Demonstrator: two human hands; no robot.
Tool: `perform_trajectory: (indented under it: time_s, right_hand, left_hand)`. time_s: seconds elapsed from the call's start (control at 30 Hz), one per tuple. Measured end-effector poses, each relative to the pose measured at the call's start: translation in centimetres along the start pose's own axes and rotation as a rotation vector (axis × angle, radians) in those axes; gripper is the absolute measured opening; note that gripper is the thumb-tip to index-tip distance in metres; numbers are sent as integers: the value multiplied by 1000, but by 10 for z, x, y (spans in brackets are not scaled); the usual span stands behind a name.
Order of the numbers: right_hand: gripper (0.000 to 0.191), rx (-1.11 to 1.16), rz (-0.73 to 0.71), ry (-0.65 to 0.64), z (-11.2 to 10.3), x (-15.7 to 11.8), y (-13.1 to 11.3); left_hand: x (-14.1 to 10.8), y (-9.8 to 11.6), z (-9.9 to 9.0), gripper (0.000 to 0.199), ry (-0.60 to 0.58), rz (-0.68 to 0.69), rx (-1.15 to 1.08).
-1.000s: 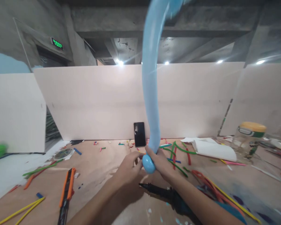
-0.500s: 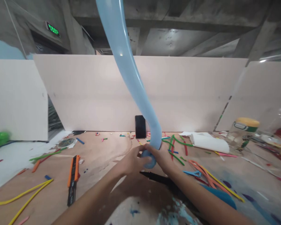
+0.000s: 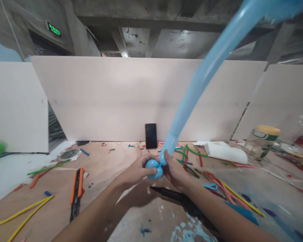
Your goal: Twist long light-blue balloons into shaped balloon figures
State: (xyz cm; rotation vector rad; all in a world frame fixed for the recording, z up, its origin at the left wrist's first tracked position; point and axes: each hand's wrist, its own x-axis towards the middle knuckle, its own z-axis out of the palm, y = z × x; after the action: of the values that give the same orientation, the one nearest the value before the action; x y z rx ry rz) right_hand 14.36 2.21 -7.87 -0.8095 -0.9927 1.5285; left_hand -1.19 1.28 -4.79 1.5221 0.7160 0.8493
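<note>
Balloon: long light-blue balloon [image 3: 199, 80] rises from the hands up and to the right, leaving the picture at the top right corner; its lower end is pinched into a small round bubble [image 3: 153, 168] just above the table.
Left hand: left hand [image 3: 136, 171] is cupped around the bubble from the left, fingers curled onto it and closed on it.
Right hand: right hand [image 3: 175, 171] grips the balloon at the narrow neck just right of the bubble, thumb up against the tube, fingers closed around it.
Hands together: both meet at the pinch, nearly touching each other, held over the middle of the table.
Table: brown tabletop [image 3: 111, 168] with paint smears on its near edge, littered with uninflated balloon strips in green, red, yellow and orange.
Pump: black pump [image 3: 174, 195] lies on the table just under the right forearm, nozzle pointing left.
Knife: orange and black utility knife [image 3: 76, 193] lies well to the left of the hands.
Phone: dark phone [image 3: 150, 135] stands upright against the pale back panel, beyond the hands.
Right side: white paper roll [image 3: 226, 153] lies near the back; clear jar with a yellow lid [image 3: 264, 141] stands farther right.
Left edge: two yellow strips [image 3: 25, 211] lie near the front corner.
</note>
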Motion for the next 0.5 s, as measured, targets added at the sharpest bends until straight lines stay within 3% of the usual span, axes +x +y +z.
perform_trajectory:
  time_s: [0.1, 0.23, 0.33, 0.4, 0.5]
  right_hand:
    - [53, -87, -13, 43, 3, -3, -3]
    - [53, -170, -5, 68, 3, -4, -7]
    - [50, -201, -15, 39, 1, -3, -6]
    - [49, -213, -16, 30, 0, -2, -4]
    - [46, -220, 5, 9, -2, -1, -1]
  left_hand:
    - [0, -2, 0, 38, 24, 27, -199]
    - [1, -4, 5, 56, 196, 43, -443]
    - [3, -8, 11, 53, 265, 42, -592]
    - [4, -11, 16, 46, 251, 53, -685]
    - [4, -13, 21, 37, 139, 46, -686]
